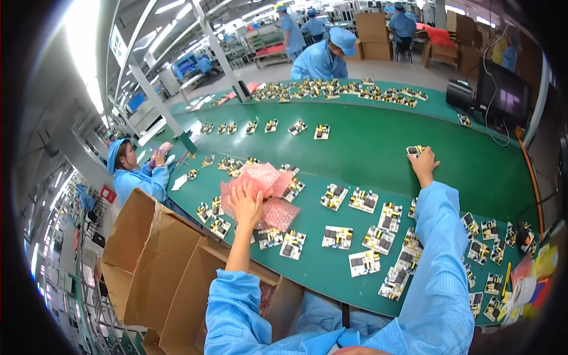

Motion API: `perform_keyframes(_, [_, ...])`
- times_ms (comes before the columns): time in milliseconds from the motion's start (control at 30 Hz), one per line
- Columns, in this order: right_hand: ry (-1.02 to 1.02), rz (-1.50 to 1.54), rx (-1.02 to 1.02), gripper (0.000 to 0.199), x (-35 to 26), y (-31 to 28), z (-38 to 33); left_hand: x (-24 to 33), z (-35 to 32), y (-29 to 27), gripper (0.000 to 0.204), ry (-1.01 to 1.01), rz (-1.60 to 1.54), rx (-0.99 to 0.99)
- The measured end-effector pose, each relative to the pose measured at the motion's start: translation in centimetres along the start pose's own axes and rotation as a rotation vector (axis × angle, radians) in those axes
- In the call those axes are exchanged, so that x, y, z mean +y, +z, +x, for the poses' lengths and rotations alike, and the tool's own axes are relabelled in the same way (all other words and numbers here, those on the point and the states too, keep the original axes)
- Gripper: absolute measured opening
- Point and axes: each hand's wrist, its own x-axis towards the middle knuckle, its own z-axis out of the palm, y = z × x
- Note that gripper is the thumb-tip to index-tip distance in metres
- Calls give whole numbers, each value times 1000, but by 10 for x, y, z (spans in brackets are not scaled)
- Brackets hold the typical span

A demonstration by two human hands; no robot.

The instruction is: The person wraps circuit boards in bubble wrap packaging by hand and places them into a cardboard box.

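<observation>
My right hand [423, 164] reaches far out over the green belt, its fingers closed on a small circuit board [414, 150] with black and yellow parts. On the left, my left hand [245, 205] lies with fingers spread on a crumpled heap of pink bubble wrap [279, 214]. Whether anything sits inside that wrap is hidden. Around the heap are more boards, one [270, 238] just in front of it. Nearer my right forearm lie further boards in loose rows, among them a white-edged one [364, 262].
Open cardboard boxes [155, 260] stand against the bench's near left edge. Spaced boards [322, 131] sit along the green belt [367, 139]. Many more cover the far bench [435, 102], beside a monitor [503, 92]. Co-workers in blue sit at left [139, 180] and opposite [319, 62].
</observation>
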Motion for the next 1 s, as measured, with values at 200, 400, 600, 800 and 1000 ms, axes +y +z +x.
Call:
perform_keyframes(200, [-58,22,-24,91,12,-17,6,-8,-8,1,65,-42,-342,100])
perform_keyframes(400, [-240,158,-563,97,-8,-103,-29,-32,-1,21,64,-198,-355,51])
perform_keyframes(600, [-703,151,-741,91,-24,-243,-213,-97,12,47,52,-68,-555,66])
perform_keyframes(800, [-682,710,-1136,89,30,-282,-420,-14,-6,-85,30,391,-389,519])
perform_keyframes(1000, [83,1153,-1248,91,64,-201,-522,123,-142,-128,36,880,-870,-74])
